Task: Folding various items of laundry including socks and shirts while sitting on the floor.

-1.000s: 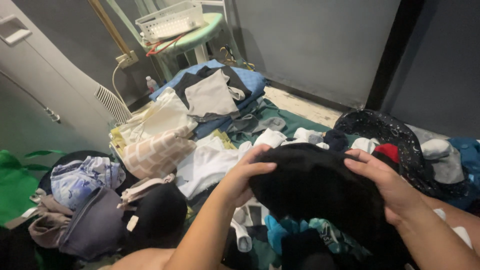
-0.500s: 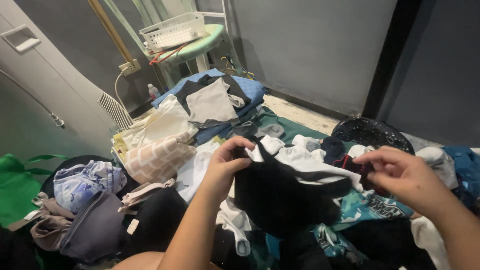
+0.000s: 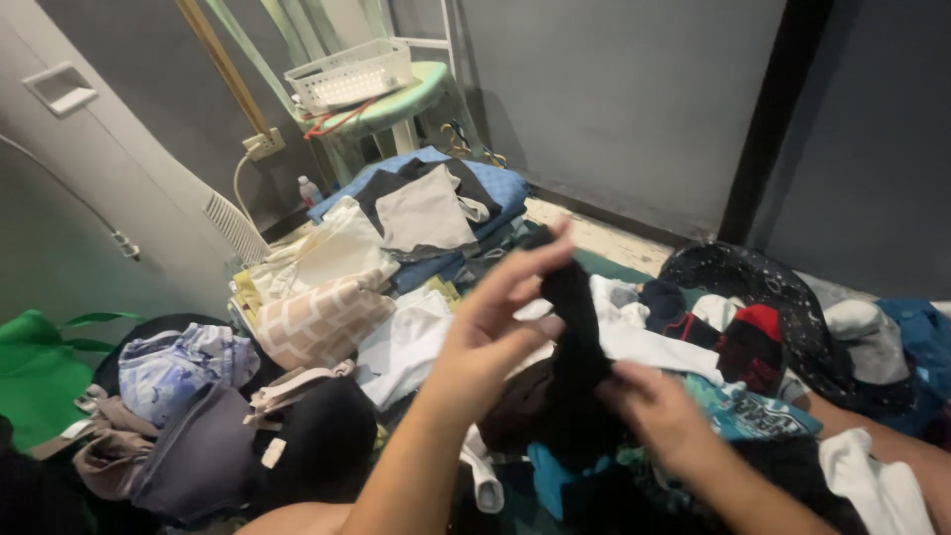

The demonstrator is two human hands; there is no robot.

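My left hand [image 3: 495, 322] is raised over a heap of clothes and pinches the top of a black garment [image 3: 575, 327] between thumb and fingers. The garment hangs down in a narrow strip. My right hand [image 3: 659, 411] grips its lower part from the right. Under both hands lie a white cloth [image 3: 654, 347], a teal printed piece [image 3: 753, 416] and a red and black piece [image 3: 753, 342].
Folded clothes are stacked behind: a beige patterned piece [image 3: 317, 322], a grey one on blue fabric [image 3: 426, 208]. Dark and floral garments [image 3: 178, 362] lie at left by a green bag [image 3: 35, 376]. A white basket [image 3: 352, 74] sits on a green stool. A black speckled item [image 3: 753, 272] lies at right.
The black garment went from spread wide between both hands to gathered into a hanging strip. My left hand rose with its top, and my right hand moved left and down onto its lower part.
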